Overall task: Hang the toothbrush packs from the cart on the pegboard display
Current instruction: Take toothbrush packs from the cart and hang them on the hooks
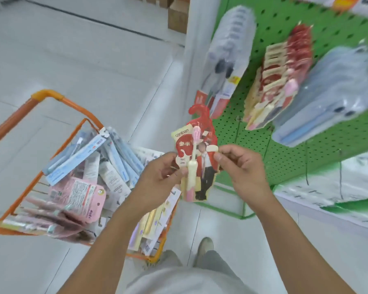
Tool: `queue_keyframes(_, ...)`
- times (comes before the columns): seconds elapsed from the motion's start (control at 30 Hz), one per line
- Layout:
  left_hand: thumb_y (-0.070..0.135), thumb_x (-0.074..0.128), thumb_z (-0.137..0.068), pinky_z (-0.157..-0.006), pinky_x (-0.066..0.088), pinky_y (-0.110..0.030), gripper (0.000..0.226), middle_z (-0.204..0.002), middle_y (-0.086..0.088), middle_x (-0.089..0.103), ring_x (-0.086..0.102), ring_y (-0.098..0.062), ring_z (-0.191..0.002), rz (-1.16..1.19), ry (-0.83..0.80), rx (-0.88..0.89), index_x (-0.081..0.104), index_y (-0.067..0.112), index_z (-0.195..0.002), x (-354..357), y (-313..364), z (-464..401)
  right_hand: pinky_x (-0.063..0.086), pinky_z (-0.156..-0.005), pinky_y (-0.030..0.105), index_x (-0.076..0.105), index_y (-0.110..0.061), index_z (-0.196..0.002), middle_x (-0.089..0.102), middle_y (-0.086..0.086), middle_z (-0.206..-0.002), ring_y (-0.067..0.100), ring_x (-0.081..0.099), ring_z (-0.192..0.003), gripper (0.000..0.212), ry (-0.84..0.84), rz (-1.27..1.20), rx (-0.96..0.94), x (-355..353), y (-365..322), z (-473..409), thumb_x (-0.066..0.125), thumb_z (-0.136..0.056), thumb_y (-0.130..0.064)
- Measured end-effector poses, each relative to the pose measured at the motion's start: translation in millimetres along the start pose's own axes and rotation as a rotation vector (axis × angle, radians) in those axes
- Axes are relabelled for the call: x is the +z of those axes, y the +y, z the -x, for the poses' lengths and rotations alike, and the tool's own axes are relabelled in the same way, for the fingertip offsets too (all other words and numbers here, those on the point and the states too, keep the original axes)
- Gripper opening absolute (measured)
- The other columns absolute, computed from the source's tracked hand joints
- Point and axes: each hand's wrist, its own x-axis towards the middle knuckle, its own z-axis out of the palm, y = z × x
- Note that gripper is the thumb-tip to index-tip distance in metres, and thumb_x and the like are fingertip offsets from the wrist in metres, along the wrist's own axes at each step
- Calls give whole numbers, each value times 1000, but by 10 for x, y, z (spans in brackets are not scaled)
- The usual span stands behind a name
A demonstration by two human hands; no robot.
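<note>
Head view, going from left to right: the orange wire cart point(43, 98) sits low on the left, heaped with toothbrush packs point(89, 166), blue ones toward the far side and pink ones nearer. Just right of the cart, both hands meet on 1 red toothbrush pack point(196, 160) held in the air over the floor, between the cart and the display.

The left hand point(159, 172) has its fingers curled on the pack's left edge, thumb on the front near the cream brush handle. The right hand point(240, 164) pinches the right edge with thumb and fingertips, the rest of its fingers loosely curled. So each hand has hold of the same pack and nothing else.

The pack's long axis runs roughly upright in the picture, its red hook-shaped hanger point(200, 112) at the far end, pointing away from the person. The brush handle end hangs at the near end.

Further right stands the green pegboard point(274, 24). The matching row of red packs point(282, 77) hangs up and to the right of the held pack, between a pale grey row on the left and a blue row on the right. The right hand is the nearer one to that peg, so I judge the carry goes far and rightward, hanger leading. The peg's tip is not visible behind the hung packs.
</note>
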Motion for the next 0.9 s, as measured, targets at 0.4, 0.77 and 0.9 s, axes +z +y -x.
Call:
queue_keyframes(0.4,8,63,-96,-68,48,-16,5,-81,5,71,62,-4,-71,36,75,264,68,8,-97,1154,764,-412,50,-69,19,69,-26,-91,70,-7,-78,7,61,-72,21,457,-73,-207,-853,-165,254,65,-95,-6)
queue_keyframes(0.77,20,67,-96,-81,56,-37,6,-94,-8,75,70,-20,-84,16,130,127,70,15,-97,1307,677,-841,49,-66,21,70,-13,-93,68,-7,-72,7,59,-65,9,506,-87,-127,-962,-19,-48,63,-98,-11)
queue_keyframes(0.9,27,68,-95,-74,56,-27,14,-87,-4,74,68,-10,-72,-17,213,80,70,14,-94,1396,645,-1090,53,-69,23,71,-8,-94,75,3,-79,13,69,-71,16,569,-90,-73,-960,53,-262,63,-100,-20)
